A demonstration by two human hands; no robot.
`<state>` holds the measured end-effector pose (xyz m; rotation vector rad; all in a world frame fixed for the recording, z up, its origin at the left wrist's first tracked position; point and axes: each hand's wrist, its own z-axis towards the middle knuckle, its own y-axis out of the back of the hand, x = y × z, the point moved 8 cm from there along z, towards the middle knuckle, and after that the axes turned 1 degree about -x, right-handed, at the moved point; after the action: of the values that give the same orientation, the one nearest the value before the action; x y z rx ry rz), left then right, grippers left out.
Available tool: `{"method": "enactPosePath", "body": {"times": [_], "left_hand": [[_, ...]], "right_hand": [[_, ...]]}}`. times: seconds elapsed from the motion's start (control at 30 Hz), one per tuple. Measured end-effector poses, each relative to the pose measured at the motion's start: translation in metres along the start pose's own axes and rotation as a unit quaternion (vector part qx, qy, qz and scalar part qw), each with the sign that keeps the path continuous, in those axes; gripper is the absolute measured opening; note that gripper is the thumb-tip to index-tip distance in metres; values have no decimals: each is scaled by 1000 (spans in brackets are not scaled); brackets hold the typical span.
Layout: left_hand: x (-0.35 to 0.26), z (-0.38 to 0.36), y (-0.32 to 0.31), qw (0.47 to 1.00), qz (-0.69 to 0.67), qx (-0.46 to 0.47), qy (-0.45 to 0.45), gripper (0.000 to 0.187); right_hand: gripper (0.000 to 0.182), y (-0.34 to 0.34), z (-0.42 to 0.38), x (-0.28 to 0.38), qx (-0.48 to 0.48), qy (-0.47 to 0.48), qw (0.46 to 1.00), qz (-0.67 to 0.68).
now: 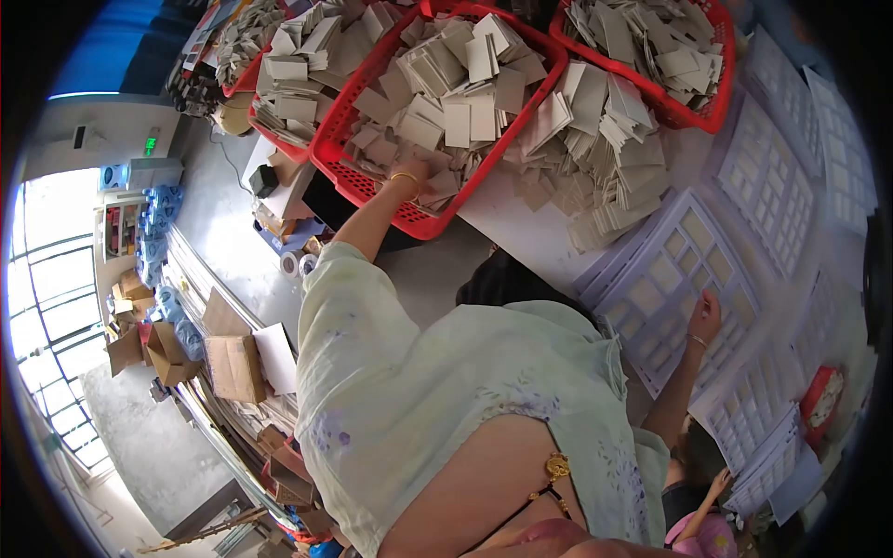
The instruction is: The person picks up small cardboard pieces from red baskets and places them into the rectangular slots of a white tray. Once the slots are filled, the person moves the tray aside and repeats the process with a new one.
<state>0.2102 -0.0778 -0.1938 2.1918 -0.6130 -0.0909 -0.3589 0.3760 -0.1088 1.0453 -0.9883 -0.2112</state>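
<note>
My left hand point(409, 177), with a bracelet at the wrist, reaches into the near end of a red plastic basket point(326, 139). Loose grey-white card pieces point(456, 126) fill this basket, and my fingers are hidden among them. Over a white board with rectangular openings point(688, 251), my right hand point(705, 318) has its fingers curled in, and what they hold, if anything, is too small to make out. That board lies on top of a stack of similar boards. Between my hands, a heap of card pieces point(605, 139) spills across the white table point(502, 205).
More red baskets of card pieces stand at the back, one at right point(726, 56). Other boards with openings point(767, 186) cover the table's right side. A small red tray point(821, 409) sits there. Another person in pink point(712, 535) works at lower right. Cardboard boxes point(233, 367) stand at left.
</note>
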Motion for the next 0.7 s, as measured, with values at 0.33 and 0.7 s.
{"method": "enactPosePath", "body": {"times": [0.33,0.7], "left_hand": [[25,-41,52,989,-113,-94,-34,41],[-139,-166,124,781,-582,-175,-148,12]], "right_hand": [[16,5,4,23,0,39,999,21],[66,-78,-54,237,318,23,807,498]]}}
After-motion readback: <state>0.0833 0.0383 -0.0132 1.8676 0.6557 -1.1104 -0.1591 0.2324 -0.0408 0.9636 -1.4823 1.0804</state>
